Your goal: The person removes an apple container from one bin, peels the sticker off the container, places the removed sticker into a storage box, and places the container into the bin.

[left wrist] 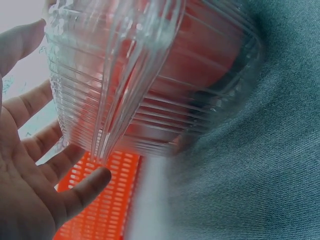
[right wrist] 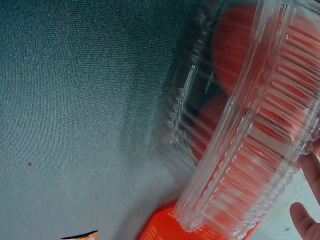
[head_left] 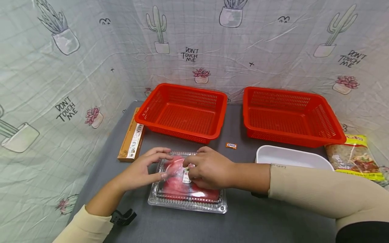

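Note:
A clear plastic clamshell box [head_left: 188,203] with large red round pieces, blurred by the lid, lies on the grey table. A white label [head_left: 186,176] is on its lid. My left hand [head_left: 143,170] is at the box's left side, its fingers spread and thumb over the lid; the left wrist view shows the same hand [left wrist: 45,165] beside the ribbed wall. Over the right part of the lid is my right hand [head_left: 209,168], fingers bent near the label. Only some fingers [right wrist: 302,217] of it show in the right wrist view.
Two red baskets [head_left: 143,118] [head_left: 294,140] stand at the back. A brown pasta box [head_left: 129,141] lies at left, a small orange packet [head_left: 231,145] behind the clamshell. A white tub [head_left: 288,155] sits under the right forearm, a yellow-edged food bag [head_left: 352,155] at far right.

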